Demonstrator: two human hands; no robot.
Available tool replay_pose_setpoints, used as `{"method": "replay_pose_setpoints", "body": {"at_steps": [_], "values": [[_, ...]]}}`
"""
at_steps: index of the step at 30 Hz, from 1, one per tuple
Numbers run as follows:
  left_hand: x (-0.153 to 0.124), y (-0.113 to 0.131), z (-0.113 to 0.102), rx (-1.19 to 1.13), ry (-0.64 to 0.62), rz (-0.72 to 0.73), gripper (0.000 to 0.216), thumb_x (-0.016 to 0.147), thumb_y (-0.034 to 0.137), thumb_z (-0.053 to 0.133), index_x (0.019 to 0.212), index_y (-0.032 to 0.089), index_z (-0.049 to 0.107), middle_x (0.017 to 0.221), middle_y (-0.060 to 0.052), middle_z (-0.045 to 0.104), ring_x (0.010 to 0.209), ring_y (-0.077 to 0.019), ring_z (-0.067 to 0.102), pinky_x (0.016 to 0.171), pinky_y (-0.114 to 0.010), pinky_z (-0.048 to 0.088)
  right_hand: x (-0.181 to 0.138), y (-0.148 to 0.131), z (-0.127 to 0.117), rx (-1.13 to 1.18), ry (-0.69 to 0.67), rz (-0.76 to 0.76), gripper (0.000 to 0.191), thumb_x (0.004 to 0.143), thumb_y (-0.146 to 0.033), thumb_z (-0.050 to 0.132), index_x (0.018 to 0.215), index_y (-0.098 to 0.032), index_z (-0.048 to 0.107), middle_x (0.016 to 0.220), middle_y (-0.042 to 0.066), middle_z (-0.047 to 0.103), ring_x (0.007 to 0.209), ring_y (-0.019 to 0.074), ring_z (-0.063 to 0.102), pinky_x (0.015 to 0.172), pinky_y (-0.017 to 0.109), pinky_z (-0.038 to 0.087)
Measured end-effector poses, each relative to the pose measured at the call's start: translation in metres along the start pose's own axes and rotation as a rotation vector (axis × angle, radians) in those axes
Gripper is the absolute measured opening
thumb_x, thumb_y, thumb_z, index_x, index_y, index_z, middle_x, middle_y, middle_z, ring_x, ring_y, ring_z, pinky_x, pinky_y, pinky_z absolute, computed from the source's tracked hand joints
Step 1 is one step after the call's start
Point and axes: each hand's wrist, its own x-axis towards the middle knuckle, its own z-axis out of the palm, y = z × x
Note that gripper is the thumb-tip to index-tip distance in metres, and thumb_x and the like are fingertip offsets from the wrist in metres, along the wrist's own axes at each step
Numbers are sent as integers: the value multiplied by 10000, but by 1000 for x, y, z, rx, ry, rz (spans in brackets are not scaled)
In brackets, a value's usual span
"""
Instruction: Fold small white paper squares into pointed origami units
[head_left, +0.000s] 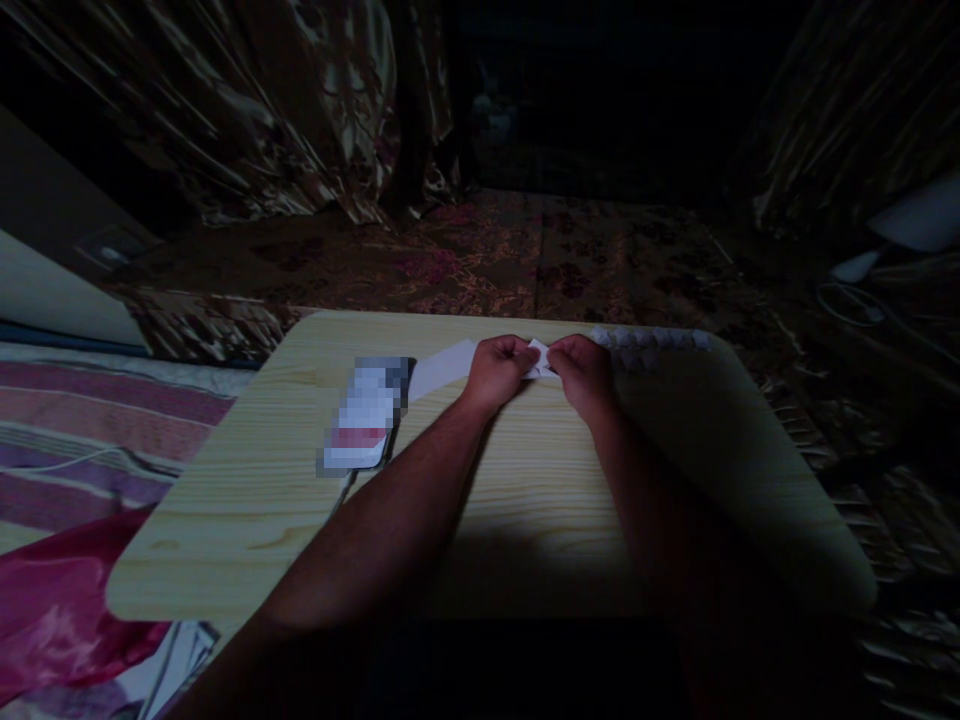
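Note:
Between my two hands, near the far edge of the wooden table [540, 500], is a small folded white paper [541, 358]. My left hand [498, 372] pinches its left side, with the thumb on top. On the right side, the fingers of my right hand [583, 368] are closed on the same paper. Parts of the paper are hidden under the fingers. Flat white paper [442, 368] lies just left of my left hand. Beyond and to the right of my right hand, several small folded paper pieces [660, 338] sit in rows.
A phone [366, 412] with a lit, blurred screen lies at the left of the table, a cable [341, 495] running from it. Striped bedding [112, 420] and a shiny pink cloth [75, 590] are on the left. A patterned cloth-covered ledge [450, 250] stands behind; a white lamp [919, 215] is at the right.

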Motion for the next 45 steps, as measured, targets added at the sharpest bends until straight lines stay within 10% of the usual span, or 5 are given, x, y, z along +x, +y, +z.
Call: {"method": "replay_pose_setpoints", "body": {"at_steps": [45], "values": [[0,-3,-1,58,-60,19,192,664,313,724,650,150,624,605,18,599,530,-93,465,522,-237,348,0,-1,-1,-21,-10,19,155,728,-354,643,780,-208,649,658,-2,683,638,183,637,619,297,486]]}}
